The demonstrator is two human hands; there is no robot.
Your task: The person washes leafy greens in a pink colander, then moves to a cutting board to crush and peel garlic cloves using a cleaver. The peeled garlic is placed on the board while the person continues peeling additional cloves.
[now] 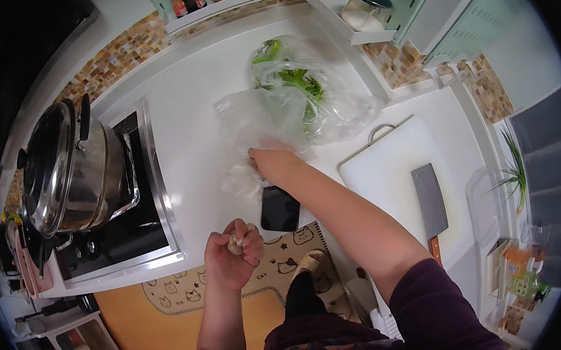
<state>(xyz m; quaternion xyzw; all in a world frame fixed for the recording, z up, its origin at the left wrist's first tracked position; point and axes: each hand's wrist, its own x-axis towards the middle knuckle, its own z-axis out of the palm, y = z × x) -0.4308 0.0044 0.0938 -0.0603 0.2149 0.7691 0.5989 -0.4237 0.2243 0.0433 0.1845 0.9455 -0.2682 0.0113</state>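
Observation:
My left hand (pixel 232 256) is curled around a few pale pieces that look like garlic cloves (pixel 236 241), raised just past the counter's front edge. My right hand (pixel 276 150) reaches across the counter into a thin clear plastic bag (pixel 260 114). Film covers its fingers, so whether they grip anything is hidden. Behind that bag lies another clear plastic bag (pixel 345 112) with green leafy vegetables (pixel 302 80) inside. A black smartphone (pixel 279 209) lies flat below my right wrist, close to the counter edge.
A large lidded steel pot (pixel 74 168) stands on the black cooktop (pixel 117 249) at left. To the right, a cleaver (pixel 430 199) rests on a white cutting board (pixel 385 166). Wall shelves (pixel 225 2) hold bottles, and a lidded glass jar (pixel 367 10) stands on another.

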